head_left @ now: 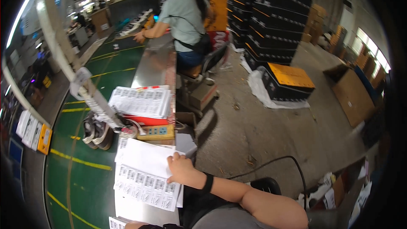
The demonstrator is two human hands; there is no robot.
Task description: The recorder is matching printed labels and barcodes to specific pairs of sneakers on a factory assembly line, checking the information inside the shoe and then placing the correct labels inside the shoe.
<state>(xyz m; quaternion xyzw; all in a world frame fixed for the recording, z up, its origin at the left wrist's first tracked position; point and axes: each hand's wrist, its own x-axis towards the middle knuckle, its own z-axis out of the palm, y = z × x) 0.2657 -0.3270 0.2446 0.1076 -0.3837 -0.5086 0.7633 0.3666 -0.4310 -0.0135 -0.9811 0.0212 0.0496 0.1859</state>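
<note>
My right hand (pixel 182 168), with a black band at its wrist, pinches the right edge of a blank white sheet of paper (pixel 146 154). That sheet lies partly over a printed label sheet (pixel 148 186) with rows of codes and small drawings. Both rest at the metal ledge (pixel 135 212) in front of me. Of my left arm only a bit of skin (pixel 135 225) shows at the lower edge, beside the corner of another printed sheet (pixel 116 222); its fingers are hidden.
A green conveyor belt (pixel 91 186) runs along the left, carrying a pair of shoes (pixel 97 131). Beyond my papers are a yellow power strip (pixel 157 132) and a stack of label sheets (pixel 142 101). A co-worker (pixel 186 21) sits farther up. Black boxes (pixel 271 21) stand stacked on the right.
</note>
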